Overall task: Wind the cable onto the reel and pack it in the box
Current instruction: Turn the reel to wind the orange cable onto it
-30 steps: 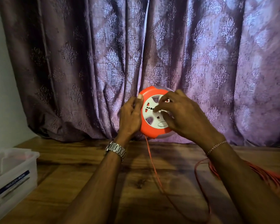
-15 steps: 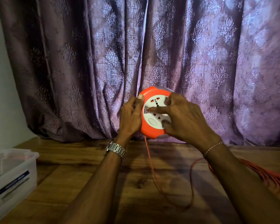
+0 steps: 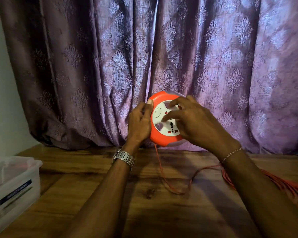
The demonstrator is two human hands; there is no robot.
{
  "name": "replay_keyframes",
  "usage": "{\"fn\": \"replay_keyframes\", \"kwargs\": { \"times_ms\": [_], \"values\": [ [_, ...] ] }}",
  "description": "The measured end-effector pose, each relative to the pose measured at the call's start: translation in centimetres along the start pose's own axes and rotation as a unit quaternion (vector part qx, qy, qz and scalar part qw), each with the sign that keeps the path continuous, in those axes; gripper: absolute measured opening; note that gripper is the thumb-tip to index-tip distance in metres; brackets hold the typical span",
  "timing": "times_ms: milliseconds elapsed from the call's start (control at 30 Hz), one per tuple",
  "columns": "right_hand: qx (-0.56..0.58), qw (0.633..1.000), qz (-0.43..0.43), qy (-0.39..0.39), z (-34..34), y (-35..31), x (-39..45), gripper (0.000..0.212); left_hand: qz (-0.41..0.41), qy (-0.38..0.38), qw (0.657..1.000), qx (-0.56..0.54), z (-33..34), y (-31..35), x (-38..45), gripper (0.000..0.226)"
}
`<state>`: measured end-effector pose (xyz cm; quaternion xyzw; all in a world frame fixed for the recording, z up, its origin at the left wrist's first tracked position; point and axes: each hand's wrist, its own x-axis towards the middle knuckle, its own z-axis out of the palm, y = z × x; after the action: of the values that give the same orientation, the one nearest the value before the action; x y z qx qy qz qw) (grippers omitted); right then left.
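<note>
Sitting far left, clear plastic box [image 3: 15, 179], well apart from action. Left hand [image 3: 138, 123] clamps orange rim of reel [image 3: 163, 121], thumb on top edge. Reel held upright above wooden table [image 3: 93, 194], white socket face toward me. Right hand [image 3: 194, 122] spread on that face, fingertips in spoke gaps, looks like cranking. Cable [image 3: 172, 188] drops from reel's bottom, loops right to loose bundle near right forearm, so plenty left, I'd guess.

Reel [image 3: 163, 136] face rotated: socket holes went from upper to lower side. Right hand [image 3: 194, 124] fingers repositioned. Slack cable [image 3: 187, 188] loop shortened on table [image 3: 144, 212].
</note>
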<state>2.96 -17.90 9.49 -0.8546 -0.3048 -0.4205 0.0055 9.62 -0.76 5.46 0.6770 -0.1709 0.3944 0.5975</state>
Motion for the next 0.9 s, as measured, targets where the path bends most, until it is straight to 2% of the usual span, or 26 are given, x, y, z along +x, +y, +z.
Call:
{"fn": "replay_keyframes", "kwargs": {
  "times_ms": [100,200,367,567,733,833,900],
  "values": [
    [-0.009,0.996,-0.018,-0.084,-0.2,-0.3,0.1,0.054,0.005,0.005,1.0,0.005,-0.1,0.2,0.1,0.042],
    [-0.038,0.994,-0.008,-0.098,0.0,-0.7,0.0,0.062,0.01,0.002,1.0,0.017,0.0,0.2,0.0,0.048],
    [-0.094,0.995,0.011,-0.039,0.4,-0.5,-0.2,0.064,0.008,-0.005,1.0,0.008,0.1,0.4,0.0,0.049],
    [-0.091,0.991,0.097,0.024,0.9,-1.0,-0.5,0.058,0.027,-0.002,0.999,0.027,0.0,0.2,0.0,0.042],
    [-0.087,0.985,0.139,0.048,1.0,-0.7,-0.3,0.071,0.023,-0.008,0.999,0.023,0.1,0.0,0.1,0.04],
    [-0.107,0.985,0.125,0.058,0.5,-0.8,-0.2,0.061,0.013,-0.005,1.0,0.019,0.2,-0.1,0.1,0.042],
    [-0.096,0.988,0.094,0.076,0.0,-0.9,-0.2,0.041,0.012,-0.004,1.0,0.02,0.2,-0.2,0.2,0.043]
  ]
}}
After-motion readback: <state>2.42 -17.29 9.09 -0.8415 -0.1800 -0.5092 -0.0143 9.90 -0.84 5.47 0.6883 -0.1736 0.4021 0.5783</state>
